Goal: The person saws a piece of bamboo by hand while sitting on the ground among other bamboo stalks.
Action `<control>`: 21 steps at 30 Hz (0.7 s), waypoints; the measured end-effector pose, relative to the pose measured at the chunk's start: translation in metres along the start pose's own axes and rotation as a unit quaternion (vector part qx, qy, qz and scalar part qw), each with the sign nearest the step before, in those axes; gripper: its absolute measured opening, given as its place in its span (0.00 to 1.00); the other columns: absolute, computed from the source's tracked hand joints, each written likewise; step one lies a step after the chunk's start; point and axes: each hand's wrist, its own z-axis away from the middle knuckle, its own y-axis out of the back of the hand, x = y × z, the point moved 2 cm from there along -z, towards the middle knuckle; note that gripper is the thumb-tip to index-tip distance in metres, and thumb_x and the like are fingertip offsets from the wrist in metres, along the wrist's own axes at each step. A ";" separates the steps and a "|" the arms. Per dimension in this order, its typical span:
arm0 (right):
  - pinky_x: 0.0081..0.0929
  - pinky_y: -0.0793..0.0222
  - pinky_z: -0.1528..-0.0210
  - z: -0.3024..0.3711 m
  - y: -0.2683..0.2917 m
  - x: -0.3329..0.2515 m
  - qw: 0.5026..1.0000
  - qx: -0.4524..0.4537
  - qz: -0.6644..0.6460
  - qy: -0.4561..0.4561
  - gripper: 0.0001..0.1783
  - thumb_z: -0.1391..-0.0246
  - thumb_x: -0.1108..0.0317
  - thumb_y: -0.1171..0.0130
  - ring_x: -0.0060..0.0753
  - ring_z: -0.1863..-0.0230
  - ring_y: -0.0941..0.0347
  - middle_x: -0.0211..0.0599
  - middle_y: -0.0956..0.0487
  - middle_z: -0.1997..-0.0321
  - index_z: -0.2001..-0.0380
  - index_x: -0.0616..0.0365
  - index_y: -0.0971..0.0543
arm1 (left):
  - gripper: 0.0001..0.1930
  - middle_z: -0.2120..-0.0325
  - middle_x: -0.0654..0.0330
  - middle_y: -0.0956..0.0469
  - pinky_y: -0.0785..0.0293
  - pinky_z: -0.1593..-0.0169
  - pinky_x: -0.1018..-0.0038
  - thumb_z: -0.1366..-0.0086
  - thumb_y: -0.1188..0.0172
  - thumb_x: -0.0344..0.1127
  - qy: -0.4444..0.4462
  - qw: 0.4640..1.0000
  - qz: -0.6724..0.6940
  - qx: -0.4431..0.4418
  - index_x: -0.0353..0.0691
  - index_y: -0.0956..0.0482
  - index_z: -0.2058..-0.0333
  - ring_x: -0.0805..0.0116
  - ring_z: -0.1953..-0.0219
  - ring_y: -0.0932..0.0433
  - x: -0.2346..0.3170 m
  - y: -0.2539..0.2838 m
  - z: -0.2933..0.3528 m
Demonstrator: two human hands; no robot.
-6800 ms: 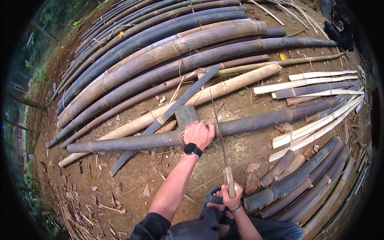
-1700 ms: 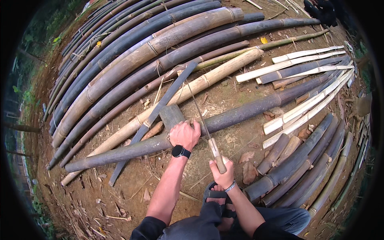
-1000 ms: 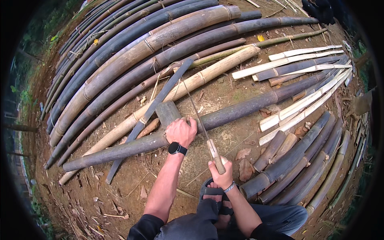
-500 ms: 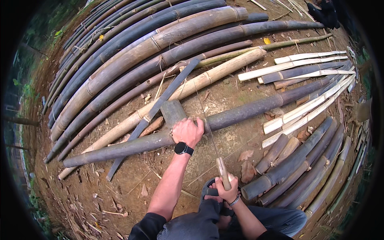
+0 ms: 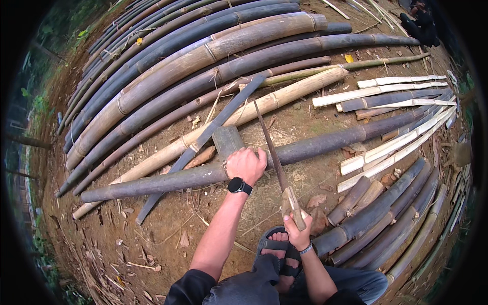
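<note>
My left hand (image 5: 245,165) grips a long dark bamboo pole (image 5: 168,181) from above, its fingers wrapped over the pole and partly hidden. Just right of that hand, a narrow handsaw (image 5: 271,147) crosses the same pole, its blade pointing away from me. My right hand (image 5: 297,228) is closed round the saw's pale wooden handle, above my sandalled foot (image 5: 274,245). Whether the blade touches the pole I cannot tell. A squared wooden block (image 5: 227,140) sits against the pole's far side by my left hand.
Beyond lie a pale bamboo pole (image 5: 305,87), a crossing dark slat (image 5: 223,114) and a stack of long bamboo poles (image 5: 168,84). Split white strips (image 5: 376,94) are at the right, short cut bamboo lengths (image 5: 376,216) nearer me. A person's dark shoe (image 5: 419,29) shows at far right.
The saw has been pushed forward a little and its blade has turned, now showing its broad side. My left hand keeps its hold on the pole. The whole view has shifted slightly.
</note>
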 end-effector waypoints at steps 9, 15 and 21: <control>0.28 0.38 0.77 -0.002 -0.009 -0.024 0.996 -0.008 0.068 0.058 0.10 0.44 0.71 0.37 0.22 0.80 0.32 0.29 0.27 0.82 0.76 0.61 0.26 | 0.25 0.77 0.46 0.17 0.21 0.61 0.56 0.35 0.47 0.49 -0.005 1.000 0.009 0.011 0.34 0.16 0.80 0.48 0.73 0.16 -0.003 -0.001 -0.002; 0.30 0.39 0.78 0.036 -0.013 -0.038 0.992 -0.001 0.105 0.073 0.12 0.45 0.71 0.37 0.23 0.82 0.32 0.30 0.29 0.83 0.79 0.60 0.27 | 0.24 0.77 0.44 0.18 0.21 0.60 0.57 0.35 0.48 0.47 0.017 0.999 0.002 -0.050 0.33 0.16 0.81 0.47 0.73 0.16 0.004 0.006 -0.004; 0.28 0.24 0.74 -0.002 -0.018 -0.035 0.980 -0.018 0.189 0.064 0.09 0.44 0.69 0.36 0.35 0.75 0.15 0.38 0.21 0.84 0.71 0.65 0.21 | 0.22 0.75 0.44 0.17 0.21 0.60 0.55 0.35 0.48 0.46 -0.022 0.999 0.022 0.021 0.36 0.16 0.77 0.45 0.71 0.17 -0.004 -0.001 0.008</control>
